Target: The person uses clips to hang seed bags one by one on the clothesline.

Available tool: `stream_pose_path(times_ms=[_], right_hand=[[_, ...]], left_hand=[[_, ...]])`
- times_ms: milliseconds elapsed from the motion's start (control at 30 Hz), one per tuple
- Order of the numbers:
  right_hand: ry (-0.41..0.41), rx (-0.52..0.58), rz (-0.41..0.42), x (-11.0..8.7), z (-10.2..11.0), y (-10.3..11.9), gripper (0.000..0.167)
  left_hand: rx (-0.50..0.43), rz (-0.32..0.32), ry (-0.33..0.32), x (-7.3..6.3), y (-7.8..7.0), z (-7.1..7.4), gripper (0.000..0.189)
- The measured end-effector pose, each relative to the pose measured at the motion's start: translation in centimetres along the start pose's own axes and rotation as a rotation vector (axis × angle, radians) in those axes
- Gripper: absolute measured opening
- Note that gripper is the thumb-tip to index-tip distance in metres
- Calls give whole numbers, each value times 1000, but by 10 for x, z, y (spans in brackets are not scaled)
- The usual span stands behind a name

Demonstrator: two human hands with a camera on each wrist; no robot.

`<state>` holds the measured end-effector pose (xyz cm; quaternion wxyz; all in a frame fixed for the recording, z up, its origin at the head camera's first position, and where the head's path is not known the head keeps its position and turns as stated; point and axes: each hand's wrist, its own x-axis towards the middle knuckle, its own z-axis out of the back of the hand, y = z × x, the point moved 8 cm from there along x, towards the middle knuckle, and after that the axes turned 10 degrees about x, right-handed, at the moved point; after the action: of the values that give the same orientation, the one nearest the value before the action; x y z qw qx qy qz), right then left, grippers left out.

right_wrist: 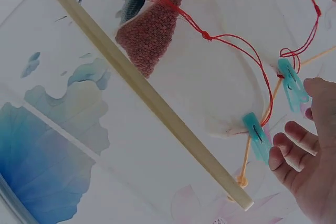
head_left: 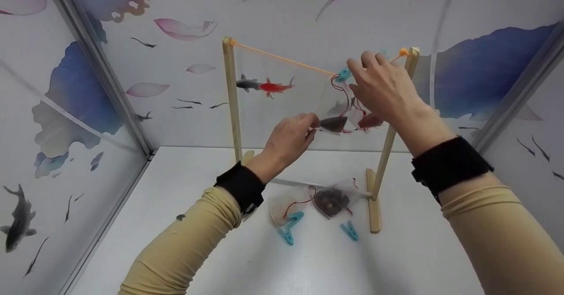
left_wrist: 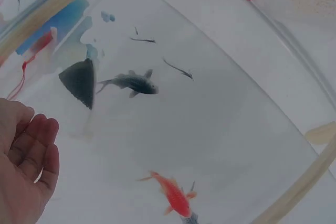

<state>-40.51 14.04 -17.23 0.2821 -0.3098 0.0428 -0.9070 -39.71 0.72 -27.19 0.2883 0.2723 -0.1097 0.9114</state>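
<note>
The fingers of the left hand (head_left: 288,138) are bent near a mesh bag of dark grains (head_left: 333,124), which is hung from an orange cord (head_left: 282,59) between both hands; those of the right hand (head_left: 385,83) are curved beside a turquoise clothespin (head_left: 343,74) on that cord. Whether either is pinched cannot be told. Mustard sleeves (head_left: 185,246) and black wristbands (head_left: 451,165) are worn. On the smooth white table (head_left: 282,268), three plastic clothespins (head_left: 350,231) are scattered by sheer bags of pale grains (head_left: 277,207) and rounded brown lumps (head_left: 330,200). Beyond, a red-grain bag (right_wrist: 149,32) is also suspended from the slim wooden frame (head_left: 231,88). The white wall panels (head_left: 286,26) are printed with petals, blue leaves and carp.
</note>
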Motion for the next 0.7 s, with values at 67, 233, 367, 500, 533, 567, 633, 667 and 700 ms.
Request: stream_pose_path(times_ms=[67, 233, 367, 500, 533, 567, 633, 667, 700], right_hand=[[-49, -2, 36, -6, 1, 6, 35], [-157, 25, 122, -29, -5, 27, 19], [-145, 60, 130, -51, -27, 45, 18], [-18, 149, 85, -83, -65, 64, 19], [21, 182, 68, -93, -77, 69, 17], [70, 218, 45, -103, -90, 74, 17], [170, 305, -14, -124, -119, 85, 16], [227, 362, -53, -135, -134, 92, 16], [286, 428, -94, -147, -149, 99, 16]], left_hand=[[15, -35, -10, -15, -4, 1, 8], [29, -109, 15, -56, -12, -2, 7], [59, -130, 86, -90, -14, -12, 9], [44, -105, 158, -124, -12, -30, 11], [28, -99, 174, -133, -12, -36, 11], [12, -94, 190, -140, -11, -41, 11], [-36, -76, 248, -154, -11, -55, 11], [-59, -66, 288, -161, -11, -62, 10], [-87, -59, 334, -167, -11, -70, 11]])
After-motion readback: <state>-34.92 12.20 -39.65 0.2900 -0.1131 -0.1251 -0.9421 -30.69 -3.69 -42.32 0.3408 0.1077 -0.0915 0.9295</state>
